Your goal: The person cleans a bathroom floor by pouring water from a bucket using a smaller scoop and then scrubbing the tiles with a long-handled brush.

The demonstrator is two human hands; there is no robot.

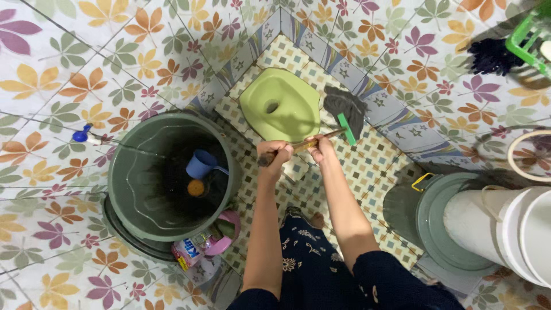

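Landmark for all positions: the green squat toilet pan (280, 108), set in the corner of the patterned floor

Largest first. One big grey-green water tub (166, 175) sits left of the pan, holding dark water with one blue dipper (202, 164) floating in it and one small orange round thing (196, 188) just beside the dipper. One grey bucket (445, 229) stands well right of the pan and nearer me, a white container (505, 227) resting in it

One mop, counted: its wooden handle (304, 144) runs nearly level, long axis left to right along the near edge of the pan, rising slightly toward the right. Its grey mop head (344, 109) with a green clamp lies on the floor just right of the pan, beyond my right hand

My left hand (274, 156) is closed around the butt end of the handle. My right hand (321, 148) is closed around it further along, so the right is the nearer hand to the mop head

Two hands, both on the one handle
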